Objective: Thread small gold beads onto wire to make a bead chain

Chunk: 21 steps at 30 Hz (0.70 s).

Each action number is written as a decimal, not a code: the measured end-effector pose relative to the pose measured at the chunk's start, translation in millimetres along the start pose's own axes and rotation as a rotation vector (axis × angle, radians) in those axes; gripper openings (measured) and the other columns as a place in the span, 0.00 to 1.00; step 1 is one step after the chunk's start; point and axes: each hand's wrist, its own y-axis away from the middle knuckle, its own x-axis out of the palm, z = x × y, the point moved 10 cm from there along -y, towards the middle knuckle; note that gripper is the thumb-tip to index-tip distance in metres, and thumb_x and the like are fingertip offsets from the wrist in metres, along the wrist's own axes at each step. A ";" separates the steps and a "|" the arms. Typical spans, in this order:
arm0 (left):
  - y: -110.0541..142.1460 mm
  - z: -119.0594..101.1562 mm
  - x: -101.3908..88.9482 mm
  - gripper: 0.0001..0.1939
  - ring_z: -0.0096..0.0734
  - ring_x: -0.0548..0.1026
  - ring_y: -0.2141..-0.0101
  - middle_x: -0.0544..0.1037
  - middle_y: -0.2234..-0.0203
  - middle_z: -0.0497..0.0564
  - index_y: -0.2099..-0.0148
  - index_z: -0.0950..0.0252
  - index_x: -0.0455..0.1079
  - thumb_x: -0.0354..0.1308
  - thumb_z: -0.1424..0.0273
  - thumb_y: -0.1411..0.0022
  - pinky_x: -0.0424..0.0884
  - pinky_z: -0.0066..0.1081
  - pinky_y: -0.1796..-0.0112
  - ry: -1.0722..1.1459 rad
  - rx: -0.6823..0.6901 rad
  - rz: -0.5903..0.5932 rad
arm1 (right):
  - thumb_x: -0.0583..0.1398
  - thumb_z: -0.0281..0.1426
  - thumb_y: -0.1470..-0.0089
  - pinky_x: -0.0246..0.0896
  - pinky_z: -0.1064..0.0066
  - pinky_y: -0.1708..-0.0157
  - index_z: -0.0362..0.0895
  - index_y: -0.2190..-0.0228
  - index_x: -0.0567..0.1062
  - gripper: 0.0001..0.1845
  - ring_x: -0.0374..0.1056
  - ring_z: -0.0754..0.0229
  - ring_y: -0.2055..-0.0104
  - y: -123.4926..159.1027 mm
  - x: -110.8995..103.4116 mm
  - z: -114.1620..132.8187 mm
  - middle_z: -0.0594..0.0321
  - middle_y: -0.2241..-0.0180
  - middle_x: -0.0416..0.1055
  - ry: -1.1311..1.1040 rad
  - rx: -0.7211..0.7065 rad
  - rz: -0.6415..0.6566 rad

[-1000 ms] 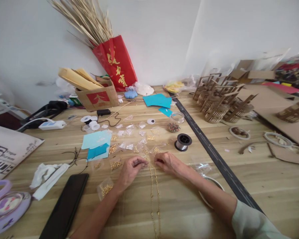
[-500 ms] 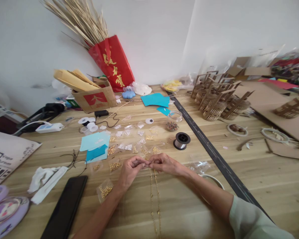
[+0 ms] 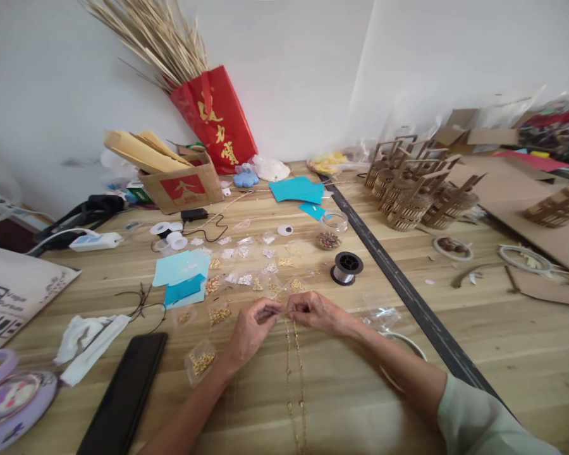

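Two strands of a thin gold bead chain (image 3: 289, 379) run down the wooden table from between my hands toward the front edge. My left hand (image 3: 255, 325) pinches at the chain's upper end, fingertips pressed together; what sits between them is too small to make out. Just to its right, my right hand (image 3: 313, 311) has thumb and curled fingers closed at the top of the chain. A narrow gap separates the two sets of fingertips. Beyond them lie small bags of gold beads (image 3: 296, 285) and silver pieces (image 3: 245, 280). A spool of clear line (image 3: 346, 268) stands to the right.
A black phone (image 3: 123, 392) lies at left front, near blue cards (image 3: 184, 291). A dark strip (image 3: 408, 309) crosses the table at right, with small woven baskets (image 3: 410, 205) behind it. A cardboard box (image 3: 184, 189) and red bag (image 3: 218, 120) stand at the back.
My fingertips, which met half a second ago, are now slightly apart. The left hand has shifted a little; the chain lies almost as before.
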 end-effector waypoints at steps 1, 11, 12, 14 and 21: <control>0.0 -1.8 -0.2 0.05 0.34 0.78 0.66 0.80 0.70 0.51 0.66 0.66 0.73 0.60 0.74 0.48 0.75 0.34 0.59 -0.030 0.018 0.001 | 0.56 0.25 0.49 0.44 0.79 0.80 0.40 0.74 0.72 0.06 0.51 0.70 0.80 0.0 -0.6 0.5 0.72 0.83 0.56 0.006 0.001 0.001; 1.3 -9.5 0.6 0.07 0.29 0.74 0.74 0.77 0.74 0.50 0.65 0.67 0.75 0.60 0.76 0.49 0.72 0.27 0.70 -0.259 0.144 -0.014 | 0.56 0.24 0.49 0.45 0.79 0.79 0.40 0.74 0.72 0.05 0.51 0.70 0.80 -0.1 -0.2 -0.1 0.73 0.83 0.57 0.051 -0.003 0.009; 1.3 -10.5 0.3 0.07 0.29 0.74 0.74 0.76 0.75 0.50 0.65 0.67 0.75 0.60 0.76 0.49 0.72 0.27 0.71 -0.270 0.156 -0.019 | 0.56 0.24 0.49 0.45 0.79 0.79 0.40 0.74 0.72 0.05 0.51 0.70 0.80 -0.1 0.3 -0.3 0.73 0.83 0.57 0.062 -0.003 0.011; 1.5 -13.7 -0.2 0.06 0.28 0.73 0.75 0.76 0.75 0.50 0.66 0.67 0.75 0.61 0.76 0.49 0.71 0.26 0.72 -0.290 0.188 -0.027 | 0.56 0.23 0.50 0.45 0.79 0.79 0.40 0.74 0.72 0.05 0.51 0.70 0.80 -0.1 1.0 -0.4 0.72 0.82 0.58 0.084 -0.003 0.013; 3.6 -23.0 0.5 0.05 0.28 0.72 0.75 0.76 0.76 0.50 0.71 0.66 0.75 0.58 0.74 0.44 0.69 0.26 0.72 -0.337 0.264 -0.014 | 0.56 0.23 0.49 0.46 0.79 0.78 0.40 0.74 0.72 0.05 0.53 0.69 0.79 1.5 0.2 0.3 0.72 0.81 0.59 0.133 -0.008 0.006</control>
